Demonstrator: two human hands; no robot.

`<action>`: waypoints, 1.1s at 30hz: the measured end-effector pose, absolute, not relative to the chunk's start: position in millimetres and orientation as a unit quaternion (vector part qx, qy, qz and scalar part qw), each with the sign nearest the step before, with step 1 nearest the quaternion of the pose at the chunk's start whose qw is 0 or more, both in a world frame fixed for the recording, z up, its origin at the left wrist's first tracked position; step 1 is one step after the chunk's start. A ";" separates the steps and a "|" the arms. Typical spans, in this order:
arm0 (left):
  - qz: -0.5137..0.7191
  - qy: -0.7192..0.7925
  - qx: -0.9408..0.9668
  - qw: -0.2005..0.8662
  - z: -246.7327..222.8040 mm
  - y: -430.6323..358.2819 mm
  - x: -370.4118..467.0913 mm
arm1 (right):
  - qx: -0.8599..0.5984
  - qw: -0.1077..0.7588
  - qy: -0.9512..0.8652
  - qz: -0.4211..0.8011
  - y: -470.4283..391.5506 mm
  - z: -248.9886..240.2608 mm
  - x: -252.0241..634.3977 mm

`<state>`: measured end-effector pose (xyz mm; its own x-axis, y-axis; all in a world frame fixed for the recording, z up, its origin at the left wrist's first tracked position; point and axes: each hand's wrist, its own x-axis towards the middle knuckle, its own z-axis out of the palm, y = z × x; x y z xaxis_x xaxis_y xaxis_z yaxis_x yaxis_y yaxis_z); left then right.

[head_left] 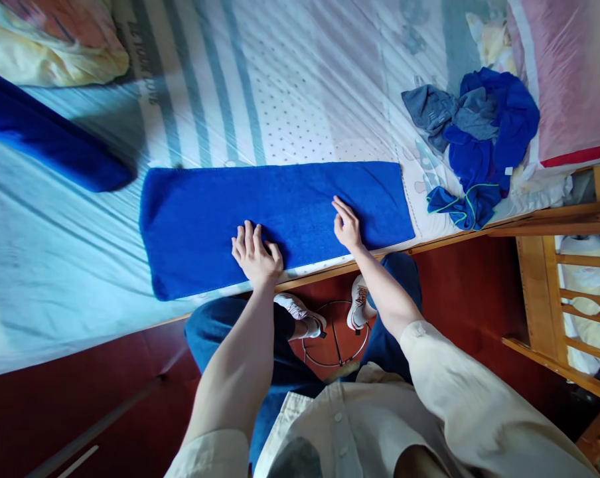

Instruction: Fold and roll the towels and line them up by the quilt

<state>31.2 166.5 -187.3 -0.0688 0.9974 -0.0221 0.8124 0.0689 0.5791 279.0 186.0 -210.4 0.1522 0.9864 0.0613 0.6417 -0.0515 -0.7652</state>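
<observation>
A blue towel (200, 219) lies spread out as a long rectangle along the near edge of the bed. On its near middle part rests my left hand (257, 255), palm down with the fingers spread. My right hand (347, 224) touches the towel farther right, fingers stretched out and pointing away from me. Neither hand holds anything. A few faint creases run across the towel's right end.
A crumpled heap of blue and grey cloths (489, 133) lies at the right, beside a pink pillow (573, 79). At the left are a long blue roll (46, 133) and yellowish bedding (66, 56). The bed's wooden edge (439, 244) runs before my knees.
</observation>
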 end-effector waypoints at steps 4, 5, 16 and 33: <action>0.211 0.698 0.650 0.214 -187.8 166.0 31.3 | -0.721 0.356 -0.560 0.200 180.0 -211.3 333.9; 0.209 0.699 0.651 0.210 -188.2 165.9 31.3 | -0.730 0.356 -0.552 0.188 178.3 -210.9 347.5; 0.193 0.703 0.654 0.201 -192.6 166.9 29.1 | -0.802 0.306 -0.504 0.096 157.2 -210.0 462.9; 0.224 0.699 0.639 0.228 -195.6 168.2 29.0 | -0.735 0.217 -0.618 0.176 175.1 -190.0 218.4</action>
